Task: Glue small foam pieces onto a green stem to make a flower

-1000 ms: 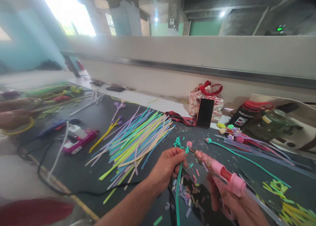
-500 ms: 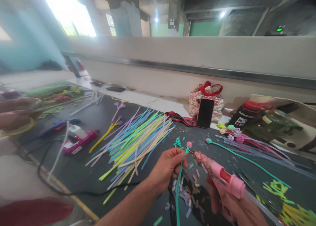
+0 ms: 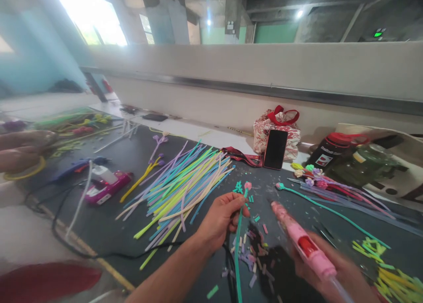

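Between thumb and fingers, my left hand [image 3: 226, 217] pinches a long teal stem [image 3: 238, 259] just below its small pink flower bud [image 3: 247, 186]. My right hand [image 3: 333, 263] is wrapped round a pink hot glue gun [image 3: 300, 234], its nozzle pointing up and left, apart from the bud. Small teal pieces [image 3: 238, 187] lie behind my left hand. Loose lilac and pink cut bits [image 3: 247, 254] are scattered between my hands. A finished-looking teal stem with a pink bud [image 3: 330, 208] lies to the right.
Many coloured strips [image 3: 185, 184] lie left of my hand. A phone [image 3: 275, 149] leans on a patterned bag [image 3: 261, 122]; a black bottle [image 3: 327, 151] and flower bundle [image 3: 317, 179] are at right. A purple power strip [image 3: 107, 190] sits left, near another person's hand [image 3: 24, 151].
My right hand has drawn the glue gun away from the bud, to the right. My left hand has shifted slightly left with the stem.
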A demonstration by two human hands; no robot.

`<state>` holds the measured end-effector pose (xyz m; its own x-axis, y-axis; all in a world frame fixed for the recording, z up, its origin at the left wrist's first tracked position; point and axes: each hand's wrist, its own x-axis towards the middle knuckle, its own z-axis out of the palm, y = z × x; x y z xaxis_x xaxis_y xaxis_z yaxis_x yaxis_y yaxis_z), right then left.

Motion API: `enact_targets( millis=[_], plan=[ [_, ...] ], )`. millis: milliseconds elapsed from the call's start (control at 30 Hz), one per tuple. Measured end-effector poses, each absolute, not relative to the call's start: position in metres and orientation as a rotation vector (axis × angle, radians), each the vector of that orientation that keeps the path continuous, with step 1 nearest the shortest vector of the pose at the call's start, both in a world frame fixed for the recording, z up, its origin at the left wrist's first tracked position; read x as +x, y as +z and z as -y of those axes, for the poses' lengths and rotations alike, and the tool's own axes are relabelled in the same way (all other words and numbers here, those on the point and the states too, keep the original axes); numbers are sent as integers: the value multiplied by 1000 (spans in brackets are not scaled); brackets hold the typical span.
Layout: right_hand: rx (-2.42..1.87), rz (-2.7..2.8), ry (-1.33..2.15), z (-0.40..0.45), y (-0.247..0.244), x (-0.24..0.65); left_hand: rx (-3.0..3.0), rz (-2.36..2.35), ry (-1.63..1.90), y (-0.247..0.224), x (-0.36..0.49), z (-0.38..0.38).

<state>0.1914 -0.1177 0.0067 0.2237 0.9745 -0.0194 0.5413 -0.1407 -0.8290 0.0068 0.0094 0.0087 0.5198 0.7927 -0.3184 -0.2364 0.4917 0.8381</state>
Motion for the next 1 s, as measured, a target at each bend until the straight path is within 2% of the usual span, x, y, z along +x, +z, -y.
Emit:
enact_targets(
  millis=[200, 333, 467, 633, 800, 1000],
  plan=[
    [-1849, 1987, 276, 97, -13, 247, 837, -781, 749, 8, 2, -13],
    [-1923, 2299, 191, 89, -22, 263, 854, -829, 772, 10, 0, -13],
    [-1974, 2348, 33, 86, -2, 258, 864, -848, 793, 12, -1, -13],
    [-1717, 2460, 191, 36, 23, 229, 837, -802, 751, 13, -1, -12],
    [-1630, 2598, 190, -21, 10, 192, 826, -803, 770, 13, 0, -13],
    [-1701, 2645, 191, -35, 3, 186, 805, -792, 736, 15, 0, -13]
  ],
)
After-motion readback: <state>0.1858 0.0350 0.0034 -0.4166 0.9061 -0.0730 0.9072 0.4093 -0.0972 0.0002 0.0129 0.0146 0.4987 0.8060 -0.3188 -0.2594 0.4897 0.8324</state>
